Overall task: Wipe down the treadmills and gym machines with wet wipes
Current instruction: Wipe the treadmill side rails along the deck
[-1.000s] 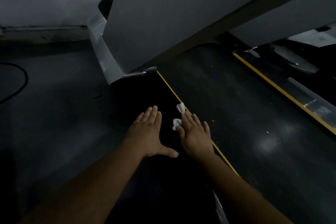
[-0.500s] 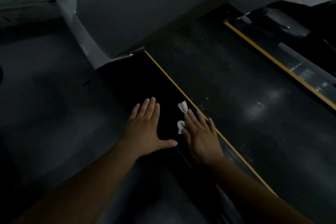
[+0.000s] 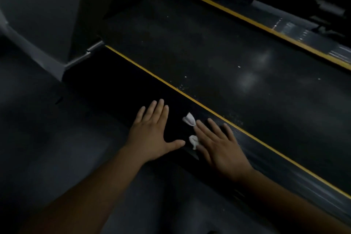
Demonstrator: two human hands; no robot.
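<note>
left hand (image 3: 152, 133) lies flat and empty on a treadmill's black side rail (image 3: 117, 81). right hand (image 3: 220, 146), fingers straight, presses a white wet wipe (image 3: 190, 119) onto the rail beside it. the belt (image 3: 228, 53) shows pale specks, seemingly unwiped; most wiping likely remains.

1. We have slid both hands, the left hand (image 3: 152, 135) and the right hand (image 3: 218, 146), back along the side rail (image 3: 117, 85), farther from the grey upright (image 3: 47, 15).
2. Our right hand and its wipe (image 3: 190, 119) now lie off the yellow line (image 3: 152, 71), on the grey upright's side.
</note>
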